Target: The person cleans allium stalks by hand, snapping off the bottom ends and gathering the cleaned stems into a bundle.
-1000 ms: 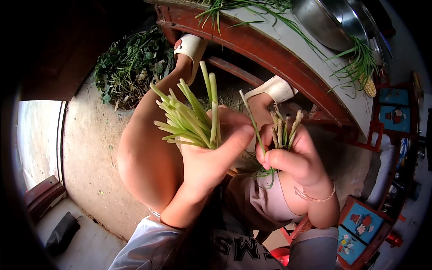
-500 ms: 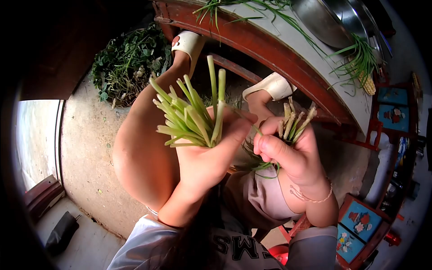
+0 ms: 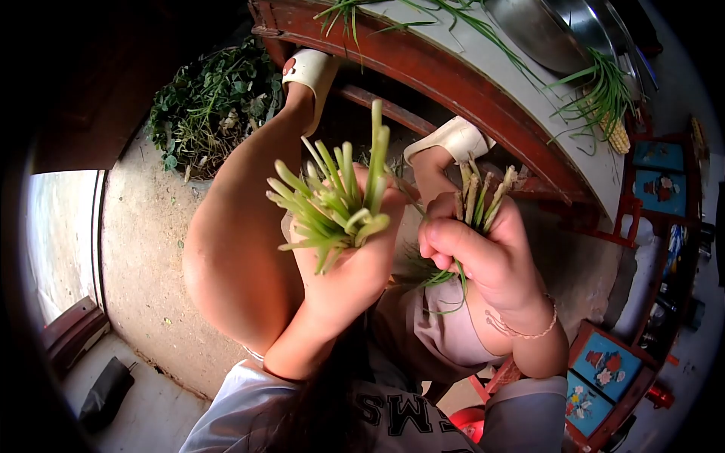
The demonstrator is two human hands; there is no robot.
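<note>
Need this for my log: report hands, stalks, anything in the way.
Left hand closed around pale green stalks. Right hand closed around smaller brown-ended bunch, ends upward. Nothing visibly blocking either hand.

The table bears greens, corn, a basin.

The left hand hides the lower lengths of the green stalks. The view's top edge cuts off the steel basin
</note>
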